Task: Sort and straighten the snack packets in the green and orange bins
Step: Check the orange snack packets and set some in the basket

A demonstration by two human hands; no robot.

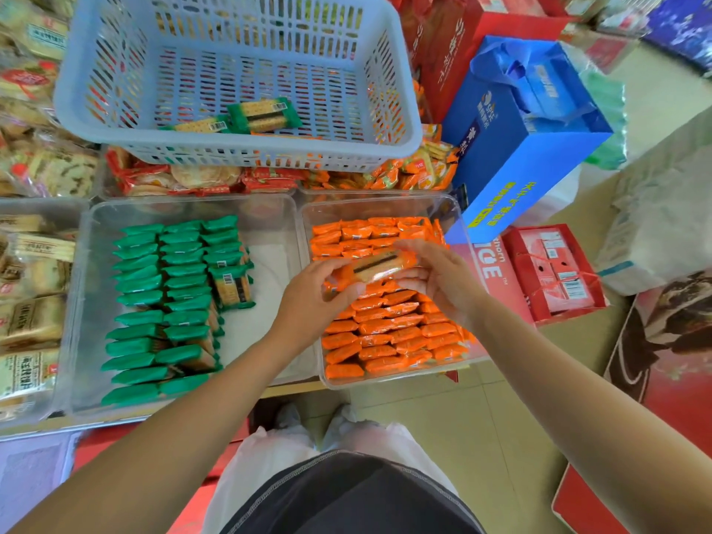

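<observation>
Fingers (334, 277) of the left hand (308, 302) and the right hand (437, 281) pinch one orange packet (379, 265), one hand at each end. It is held flat and a bit tilted. Its clear side is up, so the dark cream stripe shows. It hangs in the air just above the orange bin (370, 210) and does not seem to touch the rows.

Right under the fingers lie the orange rows (389, 329). They stand on edge, close together, and look mostly neat. I think the packet is about to go into a row. To do it well, turn it up on its edge first, the same way as its neighbours. Then find a gap, slide it down gently, and push it snug with flat fingers. Do not squeeze hard, because the biscuit inside could crack. Do not bump the rows beside it, or they may tip over one after another.

To the left of the fingers is the green bin (192, 210). Its green packets (154, 298) stand in rows too. One flat packet (232, 287) lies face up on them and looks out of line. It likely needs standing up later.

Far past the fingers sits a blue basket (239, 152) with two loose green packets (262, 116) in it. They look like they belong in the green bin.
</observation>
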